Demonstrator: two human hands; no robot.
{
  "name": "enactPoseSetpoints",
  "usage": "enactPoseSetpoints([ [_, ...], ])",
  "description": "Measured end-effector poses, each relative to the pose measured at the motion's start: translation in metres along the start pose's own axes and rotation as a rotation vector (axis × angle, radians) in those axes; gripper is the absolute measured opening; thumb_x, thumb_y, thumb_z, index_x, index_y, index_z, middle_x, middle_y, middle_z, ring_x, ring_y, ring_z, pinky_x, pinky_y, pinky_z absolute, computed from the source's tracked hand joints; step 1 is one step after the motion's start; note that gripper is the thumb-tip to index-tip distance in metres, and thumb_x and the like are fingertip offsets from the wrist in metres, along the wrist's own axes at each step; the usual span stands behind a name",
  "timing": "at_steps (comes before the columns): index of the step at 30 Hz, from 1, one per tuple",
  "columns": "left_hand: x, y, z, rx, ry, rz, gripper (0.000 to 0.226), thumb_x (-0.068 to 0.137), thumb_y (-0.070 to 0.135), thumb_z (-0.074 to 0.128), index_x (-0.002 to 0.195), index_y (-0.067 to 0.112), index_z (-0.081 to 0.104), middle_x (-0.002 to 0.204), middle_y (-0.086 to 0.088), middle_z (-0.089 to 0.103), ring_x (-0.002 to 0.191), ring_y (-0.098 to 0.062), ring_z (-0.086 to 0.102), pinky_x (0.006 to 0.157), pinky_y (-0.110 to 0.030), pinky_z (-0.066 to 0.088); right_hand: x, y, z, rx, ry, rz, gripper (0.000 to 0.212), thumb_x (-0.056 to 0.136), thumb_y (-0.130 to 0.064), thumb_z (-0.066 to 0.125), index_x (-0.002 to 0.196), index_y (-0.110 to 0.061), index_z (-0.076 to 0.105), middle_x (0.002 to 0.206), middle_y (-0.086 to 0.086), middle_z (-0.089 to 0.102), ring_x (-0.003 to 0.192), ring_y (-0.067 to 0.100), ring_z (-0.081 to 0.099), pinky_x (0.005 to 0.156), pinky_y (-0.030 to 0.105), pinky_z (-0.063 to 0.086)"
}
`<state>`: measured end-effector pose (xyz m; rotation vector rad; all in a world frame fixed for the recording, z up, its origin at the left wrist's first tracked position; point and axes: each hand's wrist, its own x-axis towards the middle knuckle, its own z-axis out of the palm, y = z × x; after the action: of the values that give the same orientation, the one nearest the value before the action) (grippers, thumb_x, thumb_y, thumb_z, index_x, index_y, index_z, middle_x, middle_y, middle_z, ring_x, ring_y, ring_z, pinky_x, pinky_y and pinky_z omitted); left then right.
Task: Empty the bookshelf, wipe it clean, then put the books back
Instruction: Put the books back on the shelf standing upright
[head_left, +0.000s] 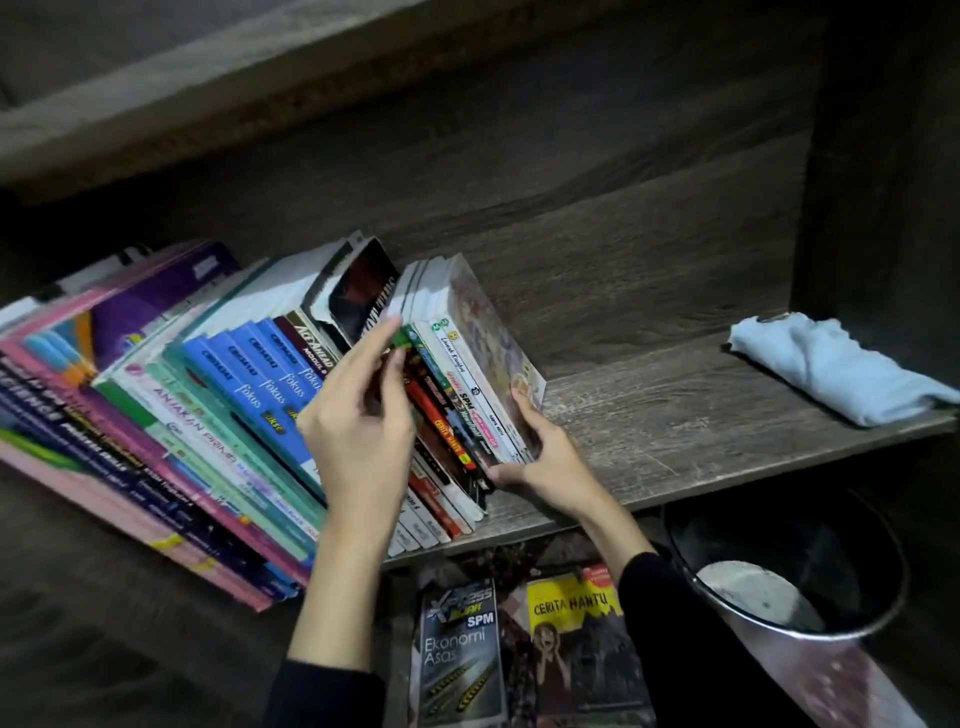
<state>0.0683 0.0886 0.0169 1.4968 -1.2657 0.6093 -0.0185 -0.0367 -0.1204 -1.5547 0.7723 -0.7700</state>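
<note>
A row of books (208, 415) stands leaning on the dark wooden shelf (675, 415), filling its left half. At the row's right end is a small bundle of thin paperbacks (467, 374). My right hand (540, 457) grips this bundle at its lower right corner, fingers curled round the outer cover. My left hand (358, 415) rests on the spines beside it, its fingertips touching the top of a green-spined book (402, 338). A folded light-blue cloth (831, 369) lies at the shelf's far right.
Below the shelf edge lie two books on the floor, an Ekonomi Asas book (460, 654) and a yellow Cerita Hantu book (576, 639). A metal bin (810, 618) stands at the lower right. The shelf's side panel (872, 182) rises at the right.
</note>
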Motion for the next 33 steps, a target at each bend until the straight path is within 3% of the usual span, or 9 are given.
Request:
enactPoseSetpoints([
  [3, -0.003, -0.011, 0.0, 0.362, 0.202, 0.137, 0.024, 0.086, 0.018, 0.069, 0.109, 0.014, 0.069, 0.117, -0.007, 0.065, 0.106, -0.018, 0.054, 0.088, -0.028, 0.042, 0.001, 0.001, 0.0, -0.003, 0.044, -0.005, 0.11, 0.055, -0.015, 0.091, 0.146, -0.034, 0.031, 0.146, -0.005, 0.042, 0.133, 0.018, 0.041, 0.114, 0.04, 0.032],
  [8, 0.0, -0.007, -0.001, 0.676, -0.055, -0.102, 0.036, 0.078, 0.032, 0.066, 0.114, 0.035, 0.062, 0.156, -0.014, 0.015, 0.14, -0.031, 0.005, 0.107, -0.063, 0.004, -0.004, -0.002, -0.001, -0.053, 0.04, -0.038, 0.108, 0.059, -0.021, 0.089, 0.148, -0.034, 0.028, 0.148, -0.004, 0.04, 0.133, 0.019, 0.041, 0.112, 0.042, 0.034],
  [10, 0.004, -0.005, 0.0, 0.763, -0.131, -0.122, 0.032, 0.076, 0.029, 0.064, 0.108, 0.032, 0.063, 0.157, -0.019, 0.005, 0.142, -0.04, -0.001, 0.103, -0.067, -0.006, -0.005, -0.004, -0.001, -0.069, 0.04, -0.051, 0.107, 0.061, -0.023, 0.088, 0.148, -0.035, 0.027, 0.149, -0.004, 0.038, 0.134, 0.02, 0.04, 0.111, 0.043, 0.034],
  [13, 0.006, -0.004, 0.006, 0.836, -0.151, -0.144, 0.024, 0.077, 0.023, 0.063, 0.101, 0.023, 0.064, 0.155, -0.027, 0.001, 0.142, -0.044, -0.001, 0.1, -0.074, -0.003, -0.005, -0.005, -0.001, -0.113, 0.03, -0.042, 0.107, 0.063, -0.026, 0.087, 0.148, -0.036, 0.024, 0.15, -0.006, 0.035, 0.135, 0.021, 0.038, 0.112, 0.041, 0.032],
  [17, 0.008, -0.004, 0.009, 0.804, -0.15, -0.147, 0.012, 0.081, 0.017, 0.065, 0.093, 0.018, 0.063, 0.155, -0.027, -0.003, 0.142, -0.045, -0.005, 0.1, -0.073, -0.007, -0.004, -0.005, 0.0, -0.076, -0.008, -0.019, 0.105, 0.065, -0.023, 0.085, 0.148, -0.038, 0.022, 0.152, -0.004, 0.033, 0.138, 0.021, 0.033, 0.114, 0.044, 0.028],
  [25, 0.012, -0.009, -0.001, 0.57, -0.149, -0.088, 0.013, 0.084, 0.021, 0.065, 0.096, 0.024, 0.069, 0.157, -0.016, 0.0, 0.142, -0.041, -0.013, 0.1, -0.064, -0.018, 0.0, -0.005, -0.003, 0.01, -0.087, -0.018, 0.105, 0.066, -0.011, 0.084, 0.149, -0.028, 0.023, 0.154, -0.006, 0.025, 0.14, 0.012, 0.026, 0.116, 0.032, 0.019],
  [28, 0.013, -0.013, -0.001, 0.531, -0.14, -0.057, 0.013, 0.084, 0.024, 0.067, 0.096, 0.026, 0.071, 0.157, -0.015, 0.004, 0.142, -0.041, -0.012, 0.101, -0.065, -0.017, 0.004, -0.001, -0.003, -0.038, -0.088, -0.042, 0.104, 0.066, -0.015, 0.085, 0.149, -0.026, 0.023, 0.155, -0.011, 0.02, 0.143, 0.012, 0.019, 0.118, 0.036, 0.015],
  [31, 0.014, -0.016, 0.002, 0.527, -0.11, -0.044, 0.015, 0.08, 0.027, 0.071, 0.095, 0.025, 0.072, 0.156, -0.016, 0.009, 0.142, -0.041, -0.007, 0.102, -0.065, -0.013, 0.007, -0.003, -0.005, -0.124, -0.074, -0.056, 0.105, 0.065, -0.02, 0.085, 0.149, -0.026, 0.023, 0.154, -0.012, 0.021, 0.142, 0.01, 0.021, 0.113, 0.026, 0.014],
  [33, 0.012, -0.016, 0.004, 0.538, -0.076, -0.058, 0.016, 0.08, 0.028, 0.072, 0.095, 0.024, 0.071, 0.156, -0.015, 0.01, 0.143, -0.04, -0.004, 0.104, -0.065, -0.011, 0.007, -0.005, -0.006, -0.19, -0.052, -0.034, 0.106, 0.063, -0.026, 0.086, 0.149, -0.03, 0.023, 0.154, -0.008, 0.026, 0.14, 0.016, 0.028, 0.115, 0.035, 0.021],
])
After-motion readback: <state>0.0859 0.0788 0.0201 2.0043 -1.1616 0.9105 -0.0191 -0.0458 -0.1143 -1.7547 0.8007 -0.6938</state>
